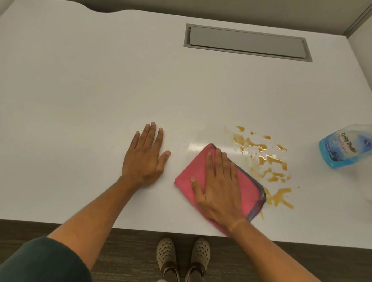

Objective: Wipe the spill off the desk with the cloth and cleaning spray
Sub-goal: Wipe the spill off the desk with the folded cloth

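A white desk [76, 73] is seen from above, with a grey hatch [247, 42] set into it, well behind the spill. The amber spill [264, 163] is spread in patches over the desk, near the front edge. A folded pink cloth [246, 188] is laid just left of the spill, its grey-trimmed edge touching the puddles. A blue spray bottle [350, 146] is seen right of the spill, blurred. The right hand [219, 190] is pressed flat, fingers spread, on the cloth. The left hand [146, 158] is laid open, palm down, on bare desk left of the cloth.
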`<state>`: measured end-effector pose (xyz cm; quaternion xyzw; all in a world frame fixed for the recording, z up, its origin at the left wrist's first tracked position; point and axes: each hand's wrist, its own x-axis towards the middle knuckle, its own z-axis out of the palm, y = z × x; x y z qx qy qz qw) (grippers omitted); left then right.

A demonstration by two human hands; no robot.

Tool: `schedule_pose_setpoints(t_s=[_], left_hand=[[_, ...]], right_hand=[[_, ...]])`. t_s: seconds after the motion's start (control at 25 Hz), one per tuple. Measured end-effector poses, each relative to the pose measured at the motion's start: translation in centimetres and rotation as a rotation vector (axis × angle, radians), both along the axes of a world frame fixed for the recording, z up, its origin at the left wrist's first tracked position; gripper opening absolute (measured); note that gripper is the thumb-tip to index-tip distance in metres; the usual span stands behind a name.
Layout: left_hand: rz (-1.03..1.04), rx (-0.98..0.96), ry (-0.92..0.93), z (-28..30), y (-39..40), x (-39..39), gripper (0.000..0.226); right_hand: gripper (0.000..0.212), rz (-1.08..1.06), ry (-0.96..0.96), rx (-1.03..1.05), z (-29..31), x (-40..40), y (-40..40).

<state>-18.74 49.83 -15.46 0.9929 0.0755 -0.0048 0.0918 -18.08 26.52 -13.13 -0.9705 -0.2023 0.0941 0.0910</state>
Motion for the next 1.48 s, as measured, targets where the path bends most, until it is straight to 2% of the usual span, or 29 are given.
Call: schedule_pose_setpoints(t_s=[0.24, 0.32, 0.6, 0.8, 0.92, 1.08, 1.24, 1.32, 1.4, 1.48], left_hand=[[0.014, 0.016, -0.007, -0.1, -0.2, -0.1, 0.071], [0.006, 0.016, -0.008, -0.1, -0.1, -0.1, 0.07], [0.005, 0.016, -0.024, -0.3, -0.2, -0.2, 0.071], [0.0, 0.014, -0.007, -0.3, 0.0, -0.2, 0.071], [0.002, 0.001, 0.012, -0.1, 0.1, -0.1, 0.072], [-0.014, -0.053, 0.036, 0.7, -0.1, 0.3, 0.077], [-0.048, -0.09, -0.014, 1.2, -1.4, 1.7, 0.076], [-0.059, -0.094, -0.007, 1.0, -2.2, 2.2, 0.073], [-0.054, -0.085, 0.006, 0.5, -2.7, 2.7, 0.071], [-0.053, -0.037, 0.012, 0.3, -2.9, 2.8, 0.07]], right_hand=[[0.079, -0.138, -0.063, 0.001, -0.8, 8.1, 4.3], [0.079, -0.153, -0.064, 0.018, -0.8, 8.5, 4.6], [0.079, -0.022, 0.027, 0.039, 0.5, -2.2, -0.3], [0.079, -0.302, -0.041, 0.06, -0.2, 3.7, 2.4], [0.079, -0.345, -0.006, 0.053, -0.5, 5.0, 2.8], [0.074, -0.192, -0.006, 0.119, 0.4, 4.8, 0.6], [0.069, 0.281, -0.113, 0.045, 0.5, 5.3, -2.2], [0.068, 0.424, -0.108, -0.031, 0.0, 5.7, -2.5], [0.068, 0.412, -0.124, -0.052, -0.6, 6.3, -2.3], [0.069, 0.282, -0.131, -0.045, -1.0, 6.9, -1.9]])
